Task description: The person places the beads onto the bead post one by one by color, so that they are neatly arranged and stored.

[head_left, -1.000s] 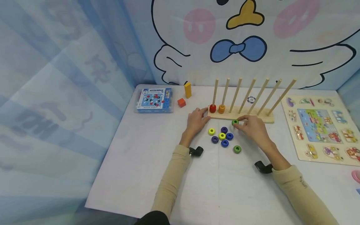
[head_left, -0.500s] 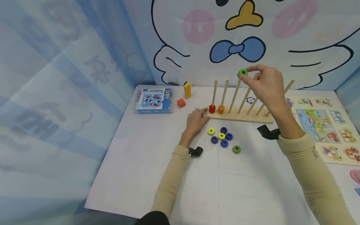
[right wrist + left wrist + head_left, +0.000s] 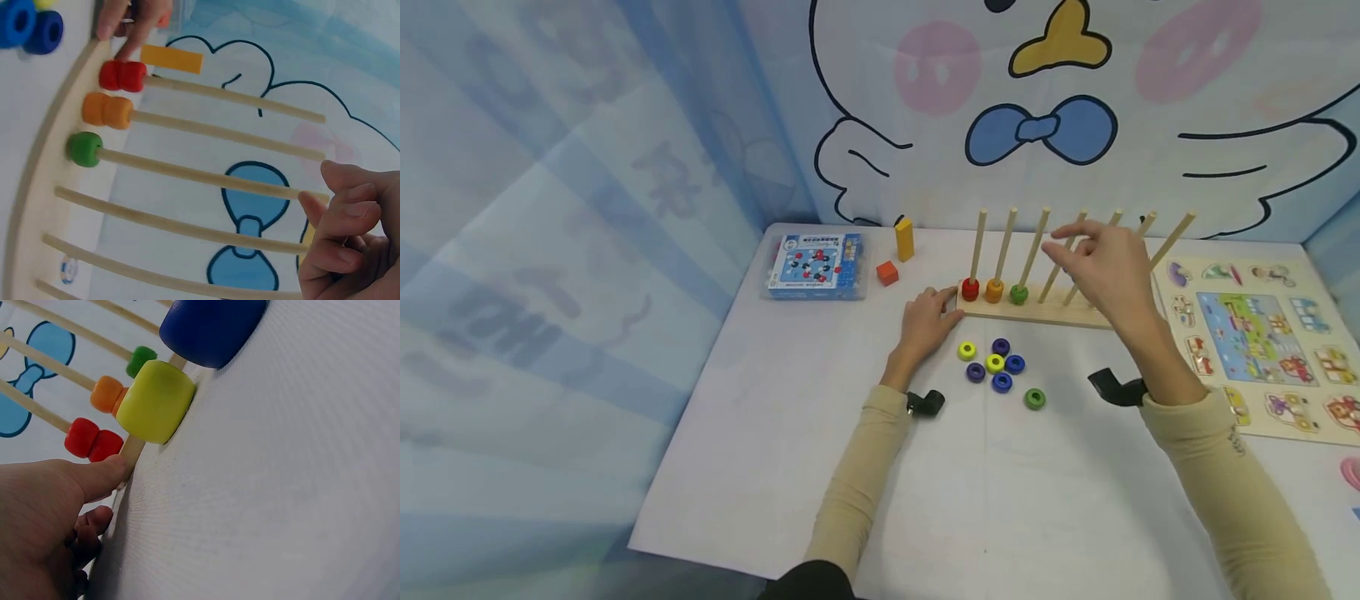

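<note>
A wooden peg rack (image 3: 1045,312) with a row of upright pegs stands toward the back of the table. My left hand (image 3: 925,321) grips its left end, the thumb (image 3: 100,477) pressed against the base in the left wrist view. Two red beads (image 3: 122,75) sit on the first peg and two orange beads (image 3: 107,110) on the second. At the bottom of the third peg is one green bead (image 3: 1018,294). Near that peg's top my right hand (image 3: 1108,271) is raised, thumb and forefinger apart with nothing between them.
In front of the rack lie yellow (image 3: 967,351), blue (image 3: 1002,382) and purple beads (image 3: 975,372), plus a green bead (image 3: 1035,399). A boxed set (image 3: 816,267), orange cube (image 3: 887,272) and yellow block (image 3: 905,240) stand left, a picture puzzle board (image 3: 1258,337) right.
My right hand lifted a green bead from the table to the third peg's top and let it go. The bead now sits at the peg's foot. My left hand stayed on the rack.
</note>
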Tool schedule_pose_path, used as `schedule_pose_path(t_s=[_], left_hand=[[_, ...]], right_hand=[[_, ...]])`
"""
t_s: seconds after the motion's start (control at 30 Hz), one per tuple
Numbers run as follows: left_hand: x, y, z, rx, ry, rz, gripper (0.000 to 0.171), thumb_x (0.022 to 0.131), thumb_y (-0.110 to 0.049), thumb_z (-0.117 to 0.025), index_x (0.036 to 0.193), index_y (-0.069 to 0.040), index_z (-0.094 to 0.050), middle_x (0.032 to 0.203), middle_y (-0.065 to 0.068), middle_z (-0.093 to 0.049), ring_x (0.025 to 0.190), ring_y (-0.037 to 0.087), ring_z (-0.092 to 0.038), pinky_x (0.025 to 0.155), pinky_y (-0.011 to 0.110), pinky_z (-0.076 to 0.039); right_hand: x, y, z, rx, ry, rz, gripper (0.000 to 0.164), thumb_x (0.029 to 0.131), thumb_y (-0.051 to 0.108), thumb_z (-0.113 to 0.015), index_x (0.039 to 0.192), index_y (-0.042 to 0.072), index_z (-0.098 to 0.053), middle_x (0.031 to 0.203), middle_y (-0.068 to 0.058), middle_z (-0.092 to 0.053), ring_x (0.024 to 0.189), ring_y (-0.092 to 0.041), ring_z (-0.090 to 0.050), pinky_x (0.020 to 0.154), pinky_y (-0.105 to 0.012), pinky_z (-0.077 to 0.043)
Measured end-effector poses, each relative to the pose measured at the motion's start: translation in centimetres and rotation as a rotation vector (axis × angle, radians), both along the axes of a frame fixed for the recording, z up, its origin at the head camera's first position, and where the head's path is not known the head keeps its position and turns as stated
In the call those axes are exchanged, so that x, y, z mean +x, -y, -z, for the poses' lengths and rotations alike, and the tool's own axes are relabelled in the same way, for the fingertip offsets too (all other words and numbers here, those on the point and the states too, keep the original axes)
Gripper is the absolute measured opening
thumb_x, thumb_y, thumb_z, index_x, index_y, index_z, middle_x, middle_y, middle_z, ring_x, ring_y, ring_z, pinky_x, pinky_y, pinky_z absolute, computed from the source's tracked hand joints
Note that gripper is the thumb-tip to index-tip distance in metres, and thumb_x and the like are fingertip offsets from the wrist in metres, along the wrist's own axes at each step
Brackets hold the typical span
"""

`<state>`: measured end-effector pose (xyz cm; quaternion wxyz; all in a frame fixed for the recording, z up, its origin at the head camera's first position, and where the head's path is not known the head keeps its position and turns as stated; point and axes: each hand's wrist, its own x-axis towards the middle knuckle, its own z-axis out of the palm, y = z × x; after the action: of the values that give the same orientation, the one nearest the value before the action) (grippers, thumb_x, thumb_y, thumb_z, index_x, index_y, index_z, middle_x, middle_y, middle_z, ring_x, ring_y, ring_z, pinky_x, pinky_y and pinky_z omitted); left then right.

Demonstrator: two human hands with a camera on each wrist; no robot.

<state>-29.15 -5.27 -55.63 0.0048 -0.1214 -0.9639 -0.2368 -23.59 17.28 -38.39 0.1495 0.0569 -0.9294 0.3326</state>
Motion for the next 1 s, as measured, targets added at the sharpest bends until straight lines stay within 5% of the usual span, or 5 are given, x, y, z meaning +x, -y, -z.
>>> schedule_pose_path(t_s=[0.37,0.5,0.63,0.8,1.0], left_hand=[[0.0,-0.1,-0.3,0.006,-0.002,-0.006,0.053,0.092,-0.046,-0.058,0.139,-0.023,-0.05,0.083,-0.005,-0.048,0.073,0.01,-0.044,0.064,0.024,-0.028],[0.1,-0.3,-0.2,0.003,0.012,-0.002,0.053,0.092,-0.046,-0.058,0.14,-0.024,-0.05,0.083,-0.005,-0.048,0.073,0.01,-0.044,0.063,0.024,-0.028],[0.1,-0.2,-0.2,0.008,0.011,-0.007,0.053,0.092,-0.046,-0.058,0.139,-0.024,-0.05,0.082,-0.005,-0.048,0.072,0.01,-0.044,0.064,0.025,-0.029],[0.1,-0.4,-0.2,0.001,0.016,-0.02,0.053,0.092,-0.046,-0.057,0.14,-0.025,-0.049,0.083,-0.006,-0.048,0.073,0.01,-0.043,0.064,0.025,-0.029],[0.2,-0.3,-0.2,0.005,0.024,-0.015,0.053,0.093,-0.046,-0.057,0.14,-0.024,-0.049,0.084,-0.005,-0.048,0.074,0.011,-0.044,0.065,0.025,-0.029]], right_hand=[[6.6,-1.8,9.4,0.045,0.359,-0.145,0.035,0.085,0.032,-0.071,0.106,0.004,-0.068,0.05,0.002,-0.045,0.044,-0.013,-0.037,0.042,-0.027,-0.028],[8.5,-1.8,11.6,0.041,0.482,-0.197,0.038,0.08,0.031,-0.076,0.106,0.005,-0.068,0.049,0.004,-0.045,0.045,-0.011,-0.037,0.045,-0.027,-0.028],[9.3,-1.7,12.6,0.052,0.473,-0.2,0.038,0.078,0.031,-0.077,0.105,0.005,-0.068,0.049,0.005,-0.046,0.045,-0.01,-0.038,0.044,-0.026,-0.029],[8.4,-1.8,10.9,0.064,0.393,-0.173,0.039,0.081,0.029,-0.076,0.107,0.002,-0.066,0.051,0.003,-0.048,0.044,-0.012,-0.04,0.042,-0.026,-0.029],[4.2,-1.8,3.4,0.033,0.222,-0.068,0.05,0.085,0.037,-0.071,0.118,0.0,-0.062,0.054,-0.005,-0.051,0.043,-0.016,-0.04,0.038,-0.027,-0.028]])
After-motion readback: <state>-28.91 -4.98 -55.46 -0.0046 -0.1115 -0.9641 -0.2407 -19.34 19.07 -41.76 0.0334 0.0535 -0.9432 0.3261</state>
